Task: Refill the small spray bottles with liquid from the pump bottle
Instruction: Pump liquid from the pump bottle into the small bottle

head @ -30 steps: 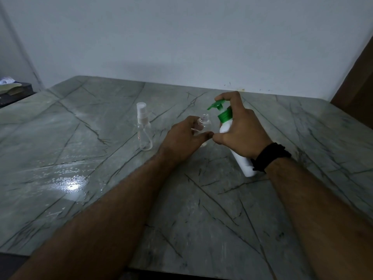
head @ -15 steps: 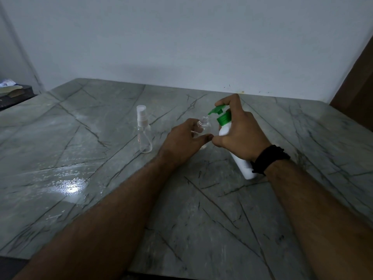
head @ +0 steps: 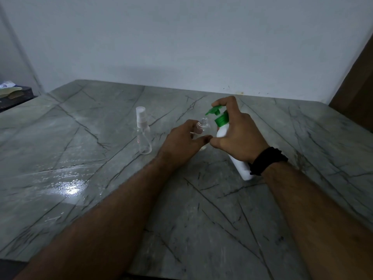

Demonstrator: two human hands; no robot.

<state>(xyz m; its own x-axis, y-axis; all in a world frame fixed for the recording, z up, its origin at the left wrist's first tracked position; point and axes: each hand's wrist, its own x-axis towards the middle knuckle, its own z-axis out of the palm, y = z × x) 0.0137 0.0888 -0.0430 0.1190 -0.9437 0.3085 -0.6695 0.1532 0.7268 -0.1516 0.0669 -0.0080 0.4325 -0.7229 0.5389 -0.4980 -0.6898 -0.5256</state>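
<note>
nothing moved: pump bottle (head: 223, 131) tilted, nozzle left (toward open bottle (head: 203, 126))

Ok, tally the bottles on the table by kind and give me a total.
Small clear spray bottles: 2, one capped standing alone, one uncapped held by the left hand
White pump bottles, green pump: 1, gripped by the right hand
Total: 3
</note>
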